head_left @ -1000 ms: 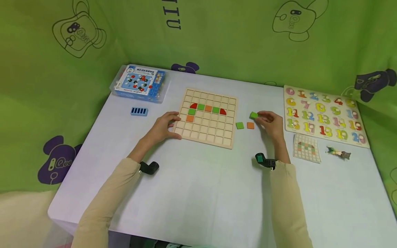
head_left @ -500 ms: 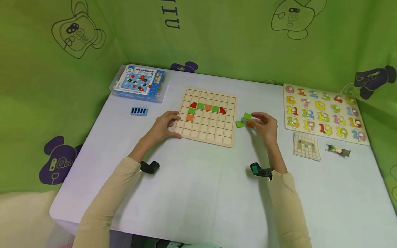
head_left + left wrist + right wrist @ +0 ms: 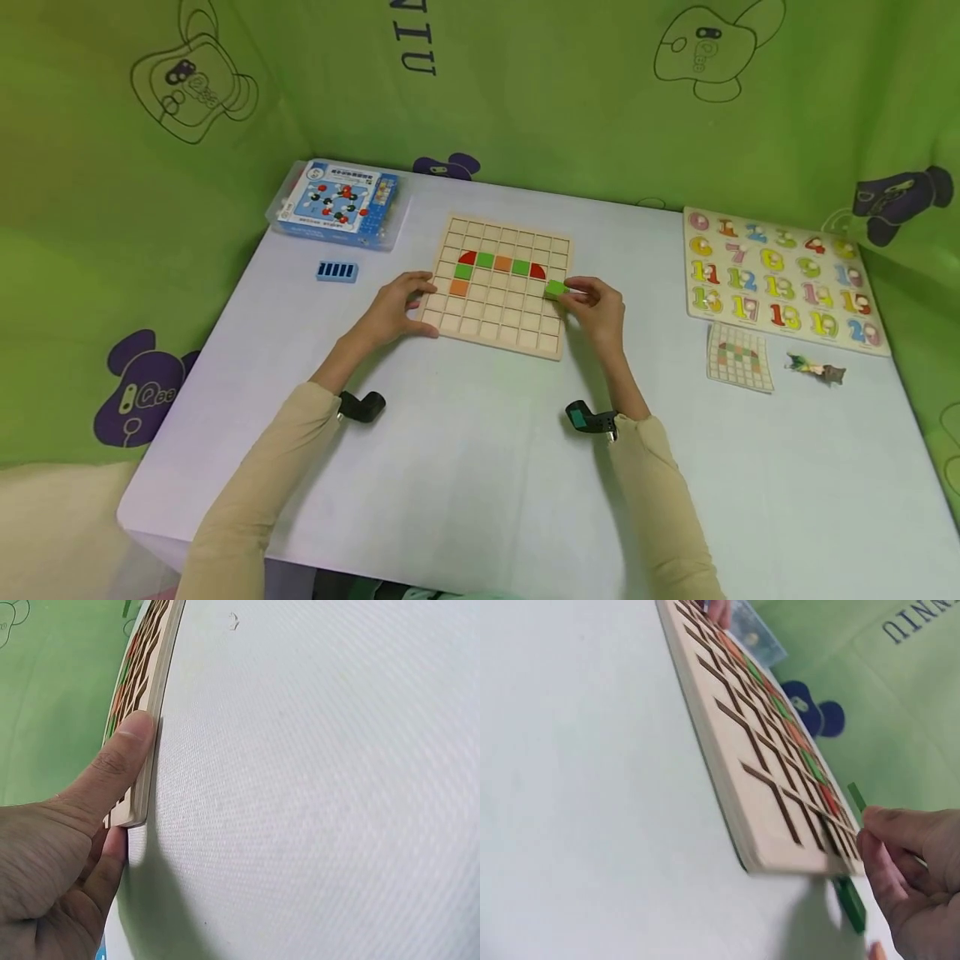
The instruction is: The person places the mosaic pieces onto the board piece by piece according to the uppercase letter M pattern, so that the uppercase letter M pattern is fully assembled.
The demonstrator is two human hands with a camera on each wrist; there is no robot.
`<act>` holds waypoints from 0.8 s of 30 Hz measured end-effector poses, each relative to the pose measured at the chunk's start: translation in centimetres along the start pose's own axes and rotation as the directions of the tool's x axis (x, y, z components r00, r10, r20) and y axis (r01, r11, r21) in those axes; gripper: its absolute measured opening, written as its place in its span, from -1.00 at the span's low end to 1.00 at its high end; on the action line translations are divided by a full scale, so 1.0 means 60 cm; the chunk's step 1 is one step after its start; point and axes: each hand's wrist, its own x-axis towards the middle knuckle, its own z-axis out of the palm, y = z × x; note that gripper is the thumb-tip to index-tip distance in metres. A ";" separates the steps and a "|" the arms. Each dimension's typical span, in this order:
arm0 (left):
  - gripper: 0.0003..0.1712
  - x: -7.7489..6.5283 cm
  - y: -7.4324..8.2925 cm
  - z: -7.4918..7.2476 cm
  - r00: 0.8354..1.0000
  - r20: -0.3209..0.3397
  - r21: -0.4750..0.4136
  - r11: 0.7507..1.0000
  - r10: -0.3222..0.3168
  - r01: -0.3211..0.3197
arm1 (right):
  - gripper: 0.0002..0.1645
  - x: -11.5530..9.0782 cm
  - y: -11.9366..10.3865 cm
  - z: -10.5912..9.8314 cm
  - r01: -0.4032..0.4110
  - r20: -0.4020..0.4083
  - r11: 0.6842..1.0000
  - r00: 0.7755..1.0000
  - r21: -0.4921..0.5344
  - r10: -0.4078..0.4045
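Note:
A wooden grid board [image 3: 498,319] lies on the table, with red quarter-round, green and orange square tiles in some cells. My left hand [image 3: 386,311] holds its near-left corner, the thumb [image 3: 135,727] on the front edge and fingers along the left side. Between thumb and fingertips my right hand [image 3: 597,312] pinches a green square tile [image 3: 556,290], over the board's right edge. The right wrist view shows this held tile [image 3: 857,796] tilted above the board. Another green tile [image 3: 850,904] lies beside the board, with part of an orange tile [image 3: 877,950]; the hand covers both in the head view.
A pattern card [image 3: 739,358] and a small figurine [image 3: 816,368] lie to the right, below a number puzzle board [image 3: 780,283]. At the back left are a boxed molecule set [image 3: 337,200] and a small blue block [image 3: 337,272]. Green cloth [image 3: 525,100] hangs behind the table.
My right hand has carried the green tile leftward, from right of the loose tiles to the board's right edge, now covering those tiles. My left hand has stayed on the board.

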 end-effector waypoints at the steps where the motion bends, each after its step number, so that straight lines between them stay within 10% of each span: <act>1: -0.15 0.000 0.000 0.000 1.000 -0.002 0.000 1.000 -0.002 0.002 | -0.67 0.003 0.006 0.007 0.012 0.001 1.000 1.000 -0.008 -0.012; 24: -0.16 -0.005 0.001 0.002 1.000 -0.009 -0.008 1.000 0.002 -0.002 | -0.70 0.032 0.005 0.096 0.199 0.076 0.969 0.979 -0.149 -0.190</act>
